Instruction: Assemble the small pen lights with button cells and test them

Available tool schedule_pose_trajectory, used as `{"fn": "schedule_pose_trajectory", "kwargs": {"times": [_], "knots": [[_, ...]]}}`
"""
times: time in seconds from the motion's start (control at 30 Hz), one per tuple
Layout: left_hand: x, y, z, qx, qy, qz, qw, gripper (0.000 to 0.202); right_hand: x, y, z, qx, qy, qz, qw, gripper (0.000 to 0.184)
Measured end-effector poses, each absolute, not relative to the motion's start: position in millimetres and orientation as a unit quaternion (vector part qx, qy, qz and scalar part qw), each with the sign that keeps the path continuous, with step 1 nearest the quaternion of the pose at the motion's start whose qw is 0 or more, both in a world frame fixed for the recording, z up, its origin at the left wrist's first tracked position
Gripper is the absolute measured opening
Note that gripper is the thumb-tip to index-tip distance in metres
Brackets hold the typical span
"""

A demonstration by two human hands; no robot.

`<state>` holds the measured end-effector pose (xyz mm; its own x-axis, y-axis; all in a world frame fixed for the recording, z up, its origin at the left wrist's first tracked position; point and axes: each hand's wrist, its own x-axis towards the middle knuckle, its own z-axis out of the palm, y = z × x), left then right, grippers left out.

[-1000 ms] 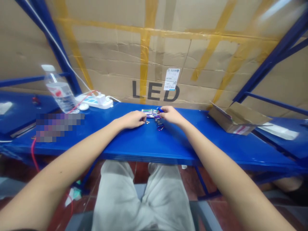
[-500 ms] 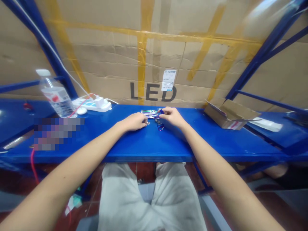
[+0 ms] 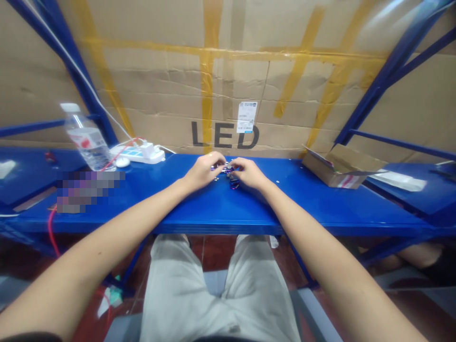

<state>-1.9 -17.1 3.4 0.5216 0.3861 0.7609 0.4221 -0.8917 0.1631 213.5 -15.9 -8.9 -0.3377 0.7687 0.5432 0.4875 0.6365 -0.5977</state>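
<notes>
My left hand (image 3: 205,172) and my right hand (image 3: 250,174) are close together over the blue table, fingertips almost meeting. Both are closed in a pinch, and what sits between the fingertips is too small to name. Partly behind my fingers lie slim shiny purple and silver pieces (image 3: 225,168). A purple loop-shaped clip (image 3: 234,185) rests on the table just below my right fingers. Tiny metal bits (image 3: 216,179) lie beside my left fingers.
A blue table (image 3: 221,209) spans the front, with a large cardboard box (image 3: 160,95) behind. At left stand a water bottle (image 3: 87,142) and a white power strip (image 3: 138,153); a red hose (image 3: 52,232) hangs down. An open small carton (image 3: 335,166) sits at right.
My left hand has lifted from the table and moved toward the right hand, over the shiny pieces. My right hand has shifted slightly left, and the fingertips now nearly meet.
</notes>
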Motion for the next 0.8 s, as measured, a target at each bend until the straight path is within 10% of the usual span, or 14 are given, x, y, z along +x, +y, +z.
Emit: {"fn": "schedule_pose_trajectory", "kwargs": {"times": [0.8], "knots": [[9,-22,-8,-0.888,-0.198,-0.416,0.012,0.012,211,-20,-5,-0.363,-0.798,0.198,0.437,0.013]]}}
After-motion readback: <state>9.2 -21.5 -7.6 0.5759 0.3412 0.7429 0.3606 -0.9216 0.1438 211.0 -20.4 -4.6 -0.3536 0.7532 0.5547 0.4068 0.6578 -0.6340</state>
